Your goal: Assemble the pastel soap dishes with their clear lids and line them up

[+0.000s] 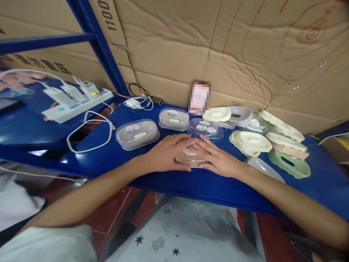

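Note:
A pinkish soap box (190,161) with a clear lid and a white label sits on the blue shelf in front of me. My left hand (167,152) grips it from the left, its fingers over the top and the thumb along the near side. From the right, my right hand (220,157) holds the same box, fingers across the lid. Between them they cover much of it. Just behind lies a loose clear lid (204,128) with a label. Two grey lidded soap boxes, one nearer (137,134) and one farther (173,119), stand to the left.
Cream trays (255,141), a grey base (240,115), a green base (290,163) and another clear lid (264,169) lie at the right. A phone (199,97) leans on the cardboard (174,54) behind. White cables and a power strip (79,105) are at the left.

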Tool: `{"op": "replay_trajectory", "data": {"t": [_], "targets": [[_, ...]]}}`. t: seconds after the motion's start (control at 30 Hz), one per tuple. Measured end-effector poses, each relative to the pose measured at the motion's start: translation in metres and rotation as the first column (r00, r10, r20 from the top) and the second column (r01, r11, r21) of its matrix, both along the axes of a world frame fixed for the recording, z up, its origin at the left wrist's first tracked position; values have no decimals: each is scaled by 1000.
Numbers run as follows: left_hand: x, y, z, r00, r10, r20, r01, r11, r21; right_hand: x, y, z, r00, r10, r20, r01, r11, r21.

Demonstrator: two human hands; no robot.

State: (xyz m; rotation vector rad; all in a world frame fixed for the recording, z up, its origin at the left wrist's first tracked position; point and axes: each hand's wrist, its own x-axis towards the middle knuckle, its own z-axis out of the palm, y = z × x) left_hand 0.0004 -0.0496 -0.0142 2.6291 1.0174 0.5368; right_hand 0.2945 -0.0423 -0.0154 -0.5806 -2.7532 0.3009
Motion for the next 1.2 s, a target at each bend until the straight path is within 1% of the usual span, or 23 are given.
{"op": "replay_trajectory", "data": {"t": [0.1,0.2,0.3,0.43,0.5,0.7,0.87,1.03,1.1,1.2], "targets": [[4,0,1,1000,13,-22,-13,1000,-8,4,0,3,1000,-22,10,22,997,-68],[7,1,2,998,17,-67,-18,1000,-25,8,1,5,999,-29,40,33,995,-93],[9,3,1,996,0,-94,-3,1000,-24,10,1,3,997,-31,68,34,999,-43],[8,1,0,996,-29,-80,30,999,17,9,-4,1,992,-49,116,37,994,105],[6,-2,-1,996,-33,-77,36,999,39,8,-8,1,990,-50,133,29,987,158],[1,-10,-6,997,-49,-59,55,992,116,3,-11,1,984,-48,171,6,970,241],[0,-12,-14,994,-4,-112,28,976,214,2,-8,2,984,-32,175,-8,974,225],[-1,-14,-20,993,-24,-114,57,954,293,3,-6,3,986,9,165,-47,972,228],[-1,-15,-20,993,-38,-111,68,955,288,4,-6,1,986,15,164,-53,972,230],[-2,-15,-17,997,-51,-63,64,969,238,4,-6,-1,988,-2,155,-32,976,217]]}}
